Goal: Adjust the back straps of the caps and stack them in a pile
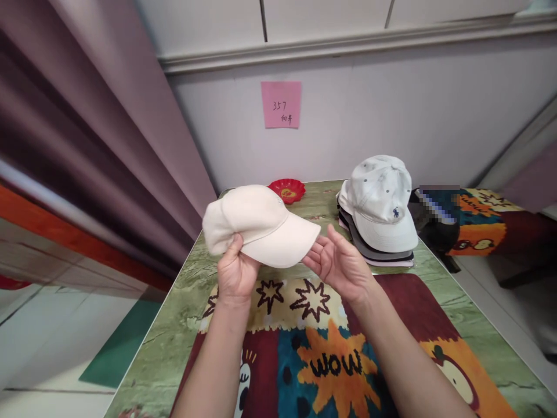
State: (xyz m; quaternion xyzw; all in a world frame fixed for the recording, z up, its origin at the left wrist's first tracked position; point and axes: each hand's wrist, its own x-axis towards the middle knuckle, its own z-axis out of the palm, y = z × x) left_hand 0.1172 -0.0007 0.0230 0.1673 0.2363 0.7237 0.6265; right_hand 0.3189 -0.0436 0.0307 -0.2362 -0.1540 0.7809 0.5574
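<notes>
A cream cap (pixel 256 217) is held up over the table, its brim pointing right. My left hand (pixel 237 270) grips its lower edge, thumb on the outside and fingers hidden beneath. At the tip of the brim is my right hand (pixel 337 261), palm up with the thumb raised and the fingers spread, partly behind the brim; whether they touch it is unclear. To the right, a white cap (pixel 380 203) with a small dark logo tops a stack of caps, with grey, black and pink brims below it.
A red scalloped dish (pixel 288 190) sits at the table's back edge. A colourful patterned mat (pixel 304 354) lies on the green wood-look table (pixel 150 354). A pink note (pixel 281 104) is on the wall. Purple curtains hang at the left.
</notes>
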